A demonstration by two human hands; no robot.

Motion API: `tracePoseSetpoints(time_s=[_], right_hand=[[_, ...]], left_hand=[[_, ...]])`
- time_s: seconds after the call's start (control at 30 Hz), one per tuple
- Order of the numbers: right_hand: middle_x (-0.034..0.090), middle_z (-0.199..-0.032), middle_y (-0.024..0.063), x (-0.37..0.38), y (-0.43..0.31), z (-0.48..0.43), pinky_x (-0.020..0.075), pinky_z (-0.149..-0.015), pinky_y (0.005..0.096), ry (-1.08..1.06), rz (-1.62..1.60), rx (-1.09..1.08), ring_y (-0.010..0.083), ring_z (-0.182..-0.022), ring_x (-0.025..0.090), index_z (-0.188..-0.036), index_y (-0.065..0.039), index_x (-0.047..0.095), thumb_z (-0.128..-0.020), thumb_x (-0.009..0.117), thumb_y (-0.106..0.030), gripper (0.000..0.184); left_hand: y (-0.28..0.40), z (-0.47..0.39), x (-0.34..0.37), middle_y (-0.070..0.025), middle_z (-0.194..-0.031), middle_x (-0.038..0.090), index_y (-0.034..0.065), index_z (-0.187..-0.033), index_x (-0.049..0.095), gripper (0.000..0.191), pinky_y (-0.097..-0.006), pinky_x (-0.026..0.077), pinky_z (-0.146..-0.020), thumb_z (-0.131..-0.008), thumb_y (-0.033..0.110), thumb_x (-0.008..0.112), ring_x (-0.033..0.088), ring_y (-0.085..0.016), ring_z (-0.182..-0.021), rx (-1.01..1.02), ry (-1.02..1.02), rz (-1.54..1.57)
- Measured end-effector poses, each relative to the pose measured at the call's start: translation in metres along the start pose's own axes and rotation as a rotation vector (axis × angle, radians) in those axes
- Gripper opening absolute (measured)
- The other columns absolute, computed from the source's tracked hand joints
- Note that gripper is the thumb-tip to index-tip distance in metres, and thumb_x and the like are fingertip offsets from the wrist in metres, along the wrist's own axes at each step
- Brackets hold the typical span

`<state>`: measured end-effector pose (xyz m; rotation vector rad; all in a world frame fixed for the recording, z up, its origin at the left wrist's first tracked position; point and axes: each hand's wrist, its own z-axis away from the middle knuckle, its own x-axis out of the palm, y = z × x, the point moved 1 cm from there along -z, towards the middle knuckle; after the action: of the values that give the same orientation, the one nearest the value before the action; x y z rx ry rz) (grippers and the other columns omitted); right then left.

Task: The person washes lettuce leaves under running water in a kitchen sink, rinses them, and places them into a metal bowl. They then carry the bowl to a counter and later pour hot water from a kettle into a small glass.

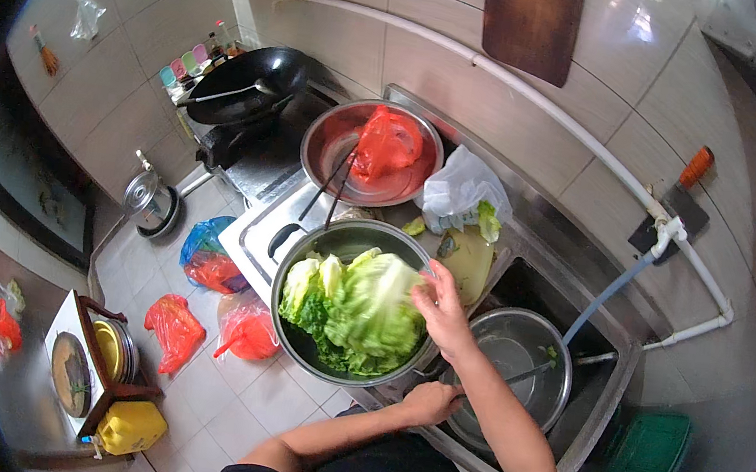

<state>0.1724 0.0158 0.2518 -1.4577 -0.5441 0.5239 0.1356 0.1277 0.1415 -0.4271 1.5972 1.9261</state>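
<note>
My right hand (443, 309) is over the right rim of a deep metal pot (279, 346), its fingers at the edge of a motion-blurred head of leafy lettuce (380, 303). Whether the fingers grip the lettuce or are loose from it cannot be told. More green leaves lie under it in the pot. My left hand (432, 403) is closed, lower right of the pot, around the handle of what looks like a knife. Its thin blade (531, 373) points up and right over a round metal basin (564, 400) that stands in the sink and holds a small leaf scrap.
Behind the pot, a steel bowl (314, 150) holds a red plastic bag (389, 142) and dark chopsticks (340, 189). A white bag (466, 183) and a yellowish board (476, 269) lie nearby. A black wok (225, 93) sits left. A hose (604, 296) hangs over the sink (631, 363).
</note>
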Motion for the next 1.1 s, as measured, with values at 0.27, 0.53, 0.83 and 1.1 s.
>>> tracePoseSetpoints(time_s=[0.27,0.53,0.83,1.1], right_hand=[[0.065,-0.092,0.0106,-0.047,0.016,-0.027,0.0456,-0.083,0.0370,0.044,0.728,-0.280,0.0271,-0.094,0.061,-0.099,-0.003,0.061,-0.083,0.062,-0.010,0.017],[0.065,-0.080,0.0114,-0.137,0.052,-0.098,0.0490,-0.070,0.0405,0.072,1.042,0.069,0.0285,-0.078,0.064,-0.094,-0.005,0.063,-0.086,0.060,-0.023,0.020],[0.061,-0.100,0.0125,-0.174,0.129,-0.205,0.0435,-0.087,0.0451,0.148,1.160,0.031,0.0324,-0.100,0.055,-0.090,-0.011,0.064,-0.081,0.067,-0.019,0.012],[0.059,-0.088,0.0100,-0.159,0.112,-0.187,0.0481,-0.078,0.0349,0.097,0.855,0.032,0.0231,-0.089,0.059,-0.092,-0.007,0.063,-0.074,0.071,-0.010,0.020]], left_hand=[[-0.005,0.017,-0.029,-0.0246,-0.077,0.064,0.0063,-0.113,0.057,0.032,-0.0528,0.049,-0.065,-0.087,0.025,0.054,0.062,-0.043,-0.073,-0.061,-0.021,0.080],[-0.006,0.021,-0.037,-0.0248,-0.070,0.062,0.0113,-0.134,0.041,0.046,-0.0519,0.050,-0.058,-0.090,0.021,0.050,0.062,-0.042,-0.064,-0.087,-0.107,0.140],[-0.019,0.016,-0.022,-0.0251,-0.064,0.059,0.0128,-0.146,0.022,0.062,-0.0515,0.048,-0.055,-0.090,0.021,0.048,0.059,-0.042,-0.057,-0.113,-0.200,0.218],[-0.015,0.006,-0.010,-0.0214,-0.061,0.058,0.0133,-0.141,0.027,0.057,-0.0531,0.045,-0.050,-0.090,0.024,0.051,0.057,-0.042,-0.055,-0.043,-0.198,0.223]])
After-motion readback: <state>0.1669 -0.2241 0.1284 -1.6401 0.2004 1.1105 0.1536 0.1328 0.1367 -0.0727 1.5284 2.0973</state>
